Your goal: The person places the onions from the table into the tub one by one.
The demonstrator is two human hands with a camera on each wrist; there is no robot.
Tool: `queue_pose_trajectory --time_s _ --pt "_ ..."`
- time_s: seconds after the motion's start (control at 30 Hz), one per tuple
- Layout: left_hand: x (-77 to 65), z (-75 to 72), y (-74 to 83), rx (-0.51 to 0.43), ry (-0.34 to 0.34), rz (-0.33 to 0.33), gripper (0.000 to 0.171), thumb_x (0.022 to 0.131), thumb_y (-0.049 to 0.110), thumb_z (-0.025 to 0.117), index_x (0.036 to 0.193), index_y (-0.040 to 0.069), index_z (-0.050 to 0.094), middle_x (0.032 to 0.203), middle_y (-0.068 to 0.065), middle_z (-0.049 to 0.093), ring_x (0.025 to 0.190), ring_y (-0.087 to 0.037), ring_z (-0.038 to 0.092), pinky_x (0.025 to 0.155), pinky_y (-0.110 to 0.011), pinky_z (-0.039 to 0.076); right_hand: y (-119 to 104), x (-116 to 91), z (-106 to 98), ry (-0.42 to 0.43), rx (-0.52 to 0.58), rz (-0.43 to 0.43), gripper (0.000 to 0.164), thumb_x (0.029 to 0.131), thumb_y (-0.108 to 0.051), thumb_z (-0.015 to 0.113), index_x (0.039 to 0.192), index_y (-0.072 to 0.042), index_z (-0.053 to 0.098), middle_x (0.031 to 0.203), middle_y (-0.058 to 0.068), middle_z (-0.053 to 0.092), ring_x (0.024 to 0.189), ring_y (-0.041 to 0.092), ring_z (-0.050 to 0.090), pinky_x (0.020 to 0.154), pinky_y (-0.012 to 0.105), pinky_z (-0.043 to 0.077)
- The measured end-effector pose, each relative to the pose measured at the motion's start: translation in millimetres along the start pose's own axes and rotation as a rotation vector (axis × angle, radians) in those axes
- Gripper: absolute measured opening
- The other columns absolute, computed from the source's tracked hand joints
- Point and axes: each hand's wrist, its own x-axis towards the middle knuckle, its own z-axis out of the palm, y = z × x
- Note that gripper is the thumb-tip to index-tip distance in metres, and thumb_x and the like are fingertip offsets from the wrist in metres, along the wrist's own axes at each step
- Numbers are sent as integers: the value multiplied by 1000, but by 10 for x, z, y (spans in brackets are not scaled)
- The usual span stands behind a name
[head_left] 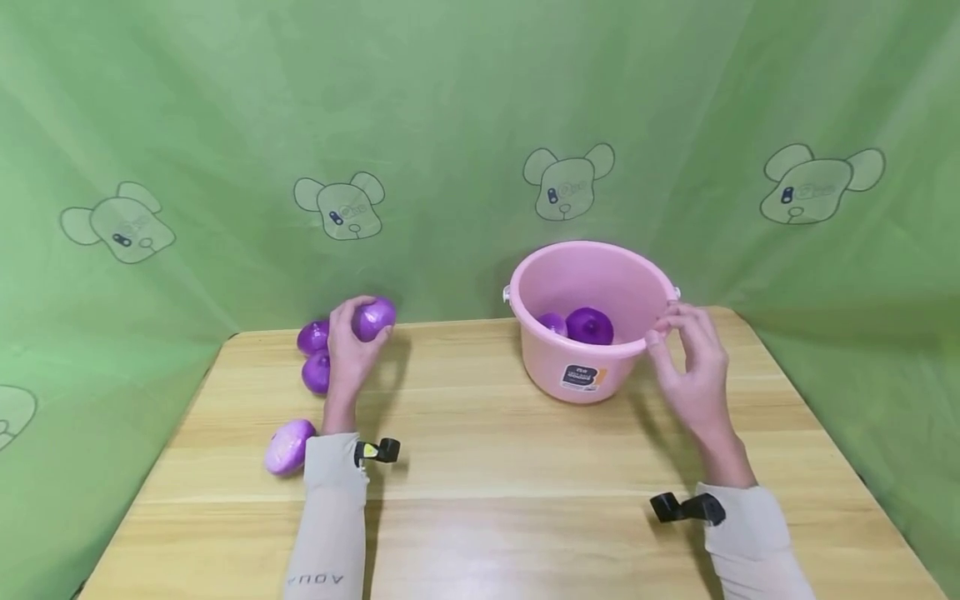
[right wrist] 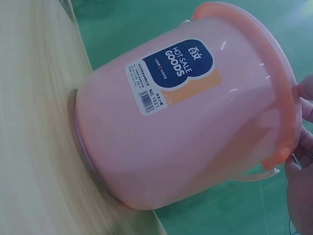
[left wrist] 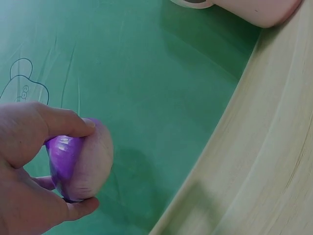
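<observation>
At ten o'clock on the pale wooden table [head_left: 480, 508], the left hand [head_left: 351, 352] grips a glossy purple, rounded onion [head_left: 377, 318]

From the table's middle in the head view, a pink plastic bucket [head_left: 542, 357] stands at one o'clock. The right hand [head_left: 699, 367] pinches its rim at four o'clock between thumb and fingers. Only this view looks inside, where two purple onions [head_left: 591, 326] lie. Two more glossy purple onions [head_left: 316, 372] sit at the left hand's nine o'clock, and a paler purple-and-white onion [head_left: 287, 448] rests near the left sleeve [head_left: 330, 500], at its eleven.

The left wrist view alone shows the gripped onion's broad pale side, set between thumb and fingers against the green cloth [left wrist: 161, 98]. The right wrist view makes legible the bucket's dark-blue, white and orange label [right wrist: 171, 73], reading "HOT-SALE GOODS", and shows a pale curved handle [right wrist: 257, 176] hanging by the right hand.
</observation>
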Motion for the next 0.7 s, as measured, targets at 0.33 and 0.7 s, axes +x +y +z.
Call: queue_pose_trajectory --time_s 0.33,0.7 --pt "-8 -18 67 -6 -2 -27 54 84 6 81 133 16 61 149 -18 44 133 -42 47 110 -63 41 7 -15 -8 5 5 1 11 85 21 57 95 25 56 116 2 56 120 21 53 118 45 38" --pt "-13 -52 120 -22 21 27 54 82 4 82 131 13 63 147 -20 47 133 -41 47 111 -63 39 31 -21 -21 -6 10 14 11 87 21 58 97 25 57 117 4 56 122 22 52 119 44 36"
